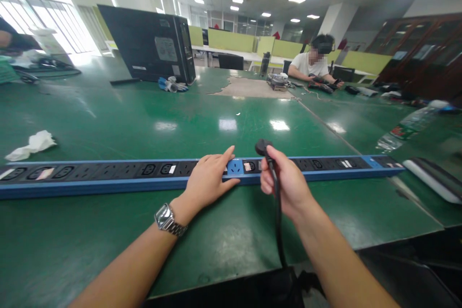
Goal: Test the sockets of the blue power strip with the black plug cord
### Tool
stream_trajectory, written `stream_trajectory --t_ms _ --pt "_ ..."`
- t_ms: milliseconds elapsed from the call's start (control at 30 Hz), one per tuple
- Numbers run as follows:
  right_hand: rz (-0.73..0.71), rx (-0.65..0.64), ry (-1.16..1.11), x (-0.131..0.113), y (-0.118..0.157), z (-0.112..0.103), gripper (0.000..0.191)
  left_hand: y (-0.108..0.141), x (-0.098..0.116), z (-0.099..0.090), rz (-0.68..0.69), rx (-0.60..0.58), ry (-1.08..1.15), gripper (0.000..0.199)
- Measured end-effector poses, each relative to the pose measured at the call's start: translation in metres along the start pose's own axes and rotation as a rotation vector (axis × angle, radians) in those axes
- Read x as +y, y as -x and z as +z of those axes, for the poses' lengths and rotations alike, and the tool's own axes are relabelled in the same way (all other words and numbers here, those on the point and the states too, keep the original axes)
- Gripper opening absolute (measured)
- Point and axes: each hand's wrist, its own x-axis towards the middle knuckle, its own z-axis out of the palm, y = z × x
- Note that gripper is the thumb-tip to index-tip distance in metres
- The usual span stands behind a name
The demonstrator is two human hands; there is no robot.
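Observation:
A long blue power strip point(144, 184) with black socket sections lies across the green table. My left hand point(208, 175) rests on it with thumb and forefinger apart, just left of a blue socket point(236, 167). Above the strip, right of that socket, my right hand point(285, 178) grips a black power plug point(263, 146) between thumb and fingers. The plug's pins are hidden from me. Its black cable point(278, 221) hangs down past the table's front edge. A metal-banded watch point(165, 217) sits on my left wrist.
A black computer tower point(147, 45) stands at the back left, with gloves point(173, 84) beside it. Crumpled tissue point(34, 145) lies at left. On the right are a plastic bottle point(409, 127) and a dark-and-white object point(433, 178). A person point(312, 65) sits across the table.

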Motion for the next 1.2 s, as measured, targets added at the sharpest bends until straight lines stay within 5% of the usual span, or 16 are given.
stream_trajectory --t_ms 133,233,567,667,767,833,1067,1200 --pt "0.194 0.129 0.013 -0.014 -0.006 -0.057 0.041 0.0 0.001 -0.001 0.009 -0.02 0.004 0.073" --pt "0.243 0.133 0.061 -0.013 -0.01 -0.076 0.042 0.0 0.001 -0.001 0.02 -0.023 0.002 0.07" --pt "0.234 0.166 0.233 0.007 -0.012 -0.079 0.041 0.001 0.001 -0.002 0.026 -0.012 0.0 0.067" --pt "0.206 0.19 0.221 -0.004 -0.002 -0.075 0.036 0.001 0.001 -0.001 0.023 -0.002 0.003 0.067" --pt "0.009 0.172 0.151 -0.031 0.014 -0.077 0.033 0.001 0.001 -0.001 0.02 0.0 0.008 0.067" --pt "-0.049 0.181 0.153 -0.051 0.02 -0.092 0.034 0.0 0.001 -0.001 0.022 -0.002 0.009 0.067" --pt "0.151 0.497 0.405 -0.075 0.006 -0.191 0.037 0.002 0.001 -0.001 0.031 0.007 0.004 0.066" --pt "0.169 0.518 0.522 -0.079 0.003 -0.205 0.038 0.002 0.0 0.001 0.035 0.016 -0.002 0.065"
